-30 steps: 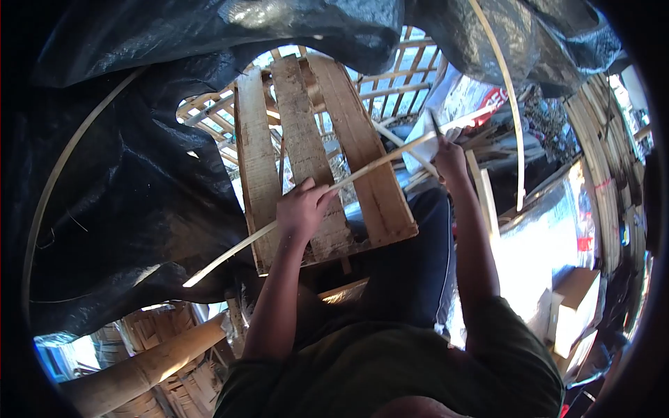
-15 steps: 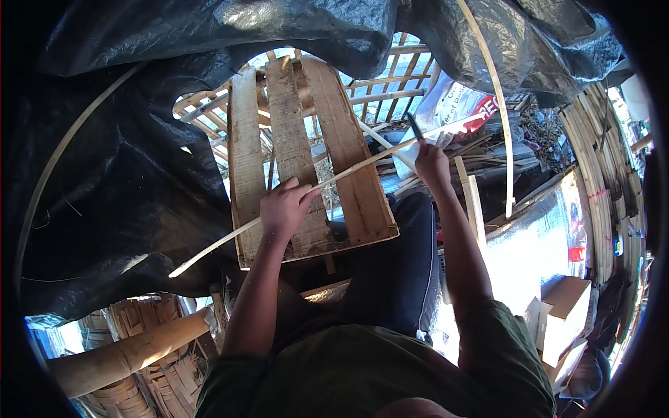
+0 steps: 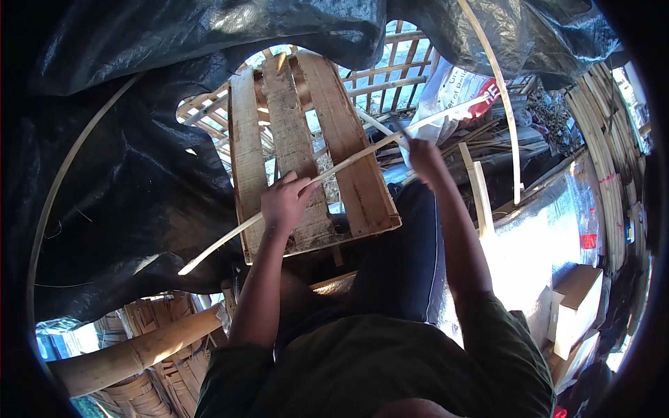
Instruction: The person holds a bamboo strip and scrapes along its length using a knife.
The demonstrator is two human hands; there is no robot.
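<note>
My left hand is closed around a long, pale bamboo strip, which slants across a slatted wooden board. The strip's lower end sticks out past the board's left side, and its upper end reaches toward a white and red sack. In my right hand is a knife, its dark blade blurred and angled up to the left at the strip. Whether the edge touches the strip, I cannot tell. The board leans over my legs, with gaps between its rough planks.
Black plastic sheeting hangs at the left and top. Behind the board is a bamboo lattice. The printed sack lies beyond my right hand. Bamboo poles and a cardboard box are at the right; a thick bamboo pole lies lower left.
My right hand and the knife have moved slightly left along the strip, and the blade is now blurred. My left hand keeps its hold. The camera view has shifted slightly.
</note>
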